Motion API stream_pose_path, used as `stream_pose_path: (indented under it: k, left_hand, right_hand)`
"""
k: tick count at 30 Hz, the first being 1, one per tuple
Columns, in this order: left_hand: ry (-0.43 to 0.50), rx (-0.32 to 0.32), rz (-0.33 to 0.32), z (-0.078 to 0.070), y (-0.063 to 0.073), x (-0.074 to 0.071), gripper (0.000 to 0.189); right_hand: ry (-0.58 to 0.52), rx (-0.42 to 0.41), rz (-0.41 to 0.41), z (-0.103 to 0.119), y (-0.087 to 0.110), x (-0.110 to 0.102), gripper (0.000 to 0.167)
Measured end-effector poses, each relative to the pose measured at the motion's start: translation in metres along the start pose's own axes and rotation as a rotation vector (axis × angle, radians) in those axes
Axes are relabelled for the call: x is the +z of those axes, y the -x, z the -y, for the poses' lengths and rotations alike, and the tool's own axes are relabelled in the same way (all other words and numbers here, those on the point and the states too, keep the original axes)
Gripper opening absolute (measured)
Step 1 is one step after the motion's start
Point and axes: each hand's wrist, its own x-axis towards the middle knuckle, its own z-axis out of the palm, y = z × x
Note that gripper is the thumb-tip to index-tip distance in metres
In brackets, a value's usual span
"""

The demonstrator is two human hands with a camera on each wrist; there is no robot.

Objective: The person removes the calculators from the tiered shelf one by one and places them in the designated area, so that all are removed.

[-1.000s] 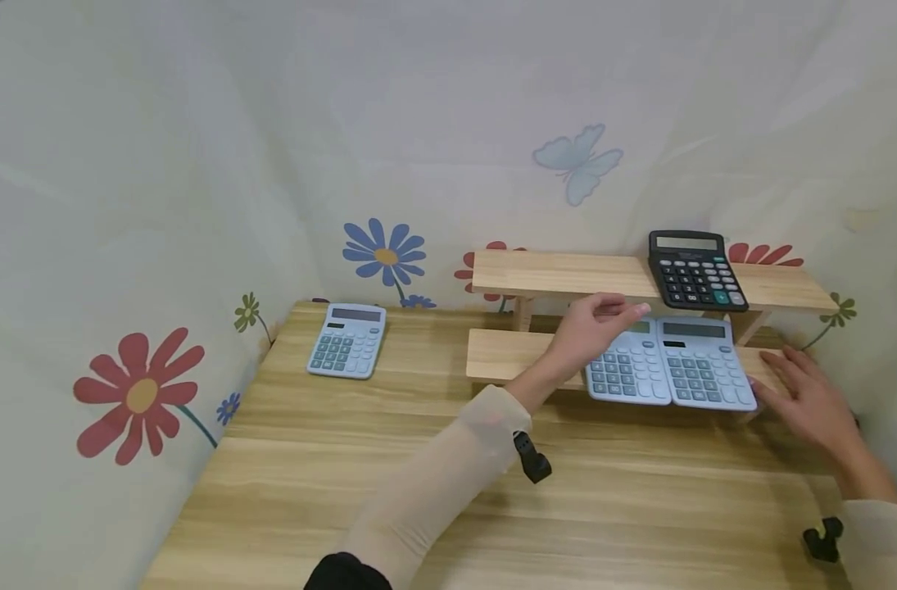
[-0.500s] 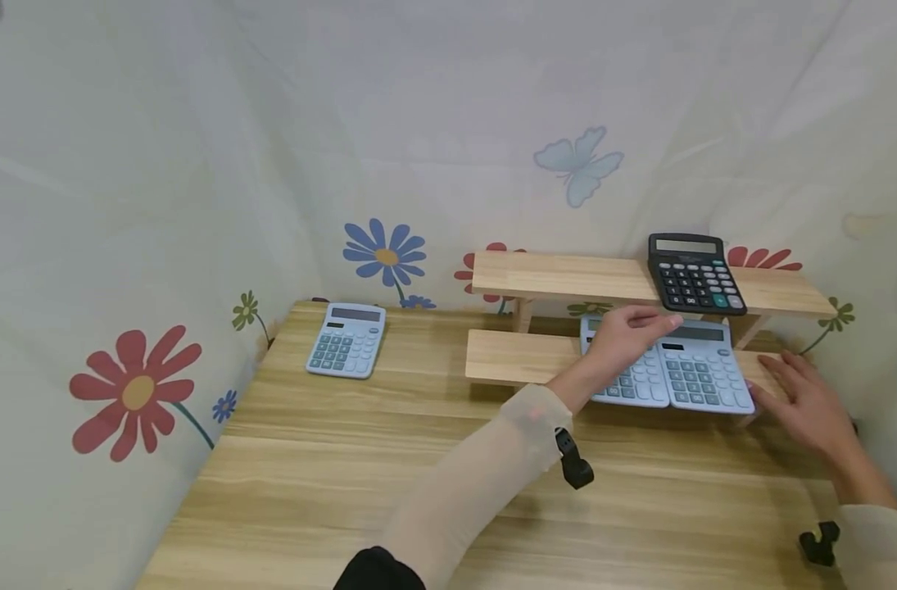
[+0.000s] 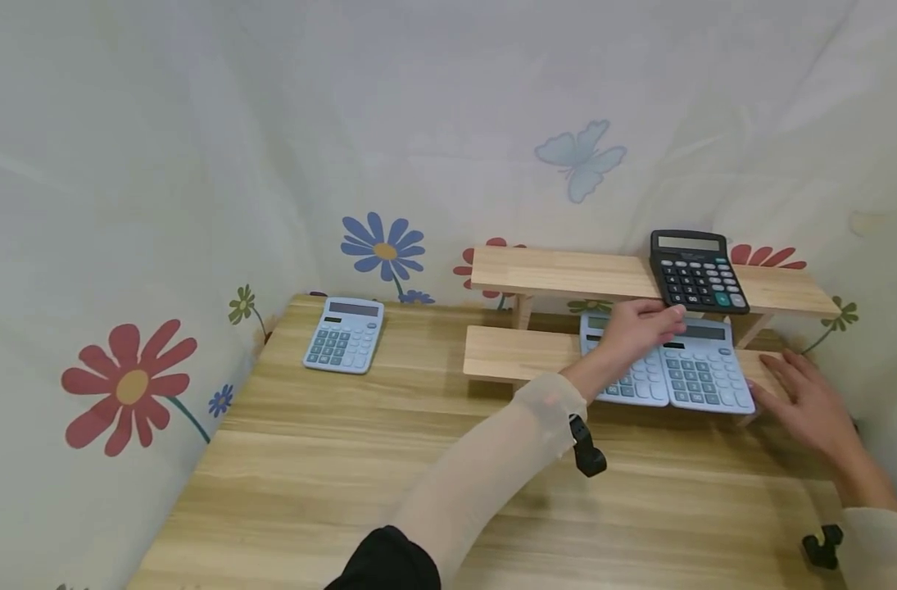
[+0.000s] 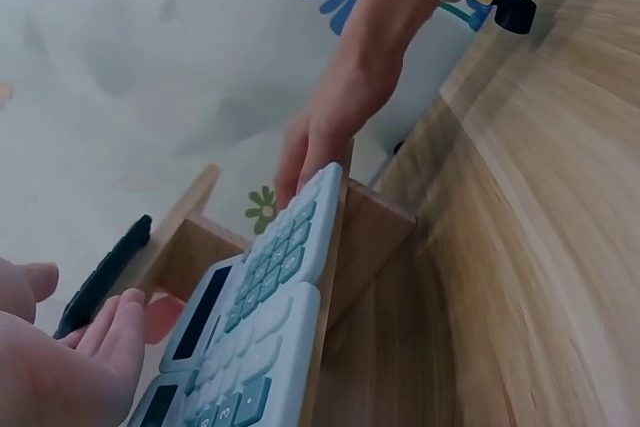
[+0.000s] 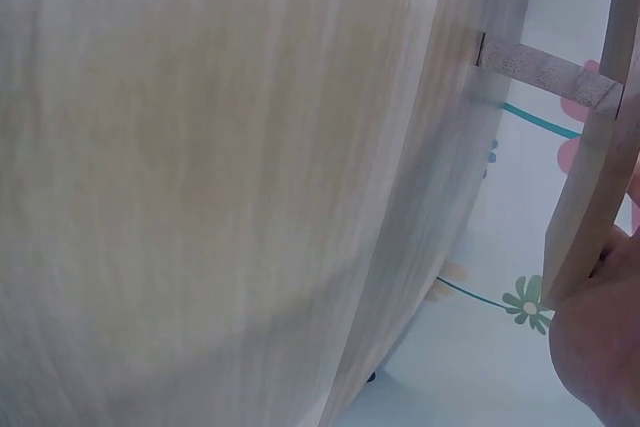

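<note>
My left hand (image 3: 636,332) is above the left of two light blue calculators (image 3: 640,381), its fingertips at the lower edge of a black calculator (image 3: 695,274). In the left wrist view, the fingers (image 4: 118,337) are straight beside the black calculator (image 4: 105,277); contact is hard to tell. My right hand (image 3: 809,401) rests on the right end of the lower shelf (image 3: 518,354), its thumb by the edge of the right light blue calculator (image 3: 702,377). Both light blue calculators lie side by side on that shelf. The black one leans over the upper shelf's front.
A third light blue calculator (image 3: 345,334) lies on the wooden table (image 3: 330,459) at the far left. The two-tier wooden stand has an upper shelf (image 3: 559,272) close to a flower-patterned backdrop (image 3: 433,115).
My left hand has moved right, across the left light blue calculator to the black calculator's lower edge. My right hand stays at the shelf's right end. The calculators keep their places.
</note>
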Motion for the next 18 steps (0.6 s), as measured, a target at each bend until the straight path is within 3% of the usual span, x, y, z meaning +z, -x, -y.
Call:
stream_pose_path:
  k: [6, 12, 18]
  left_hand:
    - [0.036, 0.035, -0.043, 0.002, -0.002, 0.007, 0.021]
    - [0.173, 0.065, -0.088, 0.007, -0.005, 0.010, 0.020]
    - [0.269, 0.027, -0.181, 0.010, -0.009, 0.016, 0.008]
  right_hand:
    - [-0.006, 0.001, -0.009, -0.003, 0.003, 0.000, 0.075]
    - [-0.015, -0.012, -0.017, -0.004, 0.002, 0.001, 0.073]
    - [-0.013, -0.015, -0.010, -0.001, -0.001, -0.001, 0.073]
